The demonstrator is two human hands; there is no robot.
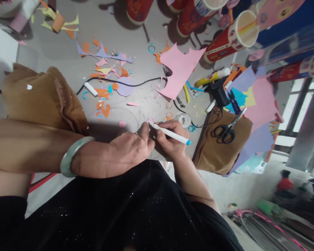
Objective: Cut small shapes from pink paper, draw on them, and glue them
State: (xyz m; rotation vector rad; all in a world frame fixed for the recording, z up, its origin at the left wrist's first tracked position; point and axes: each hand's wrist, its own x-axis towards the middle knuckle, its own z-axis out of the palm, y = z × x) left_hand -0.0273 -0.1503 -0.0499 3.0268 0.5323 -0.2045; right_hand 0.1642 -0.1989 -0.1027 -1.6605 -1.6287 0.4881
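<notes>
My right hand (174, 137) is closed round a white marker pen with a blue end (172, 134). The pen's tip meets a small pink paper circle (150, 120) that bears drawn marks. My left hand (128, 150) presses the edge of this circle to the table with its index fingertip, the other fingers curled under. On that wrist is a pale green bangle (74, 155). A second pink paper circle (122, 124) lies flat to the left of my fingers. Close to my right hand stands a small clear round container (184, 120).
Paper scraps (102, 94) and a black cable (136, 84) spread over the grey table. A cut pink sheet (181, 66) lies ahead. Scissors (227, 130) rest on a brown pouch (217, 153), beside a black glue gun (219, 92). Red paper cups (225, 40) stand beyond; brown cloth (42, 97) sits left.
</notes>
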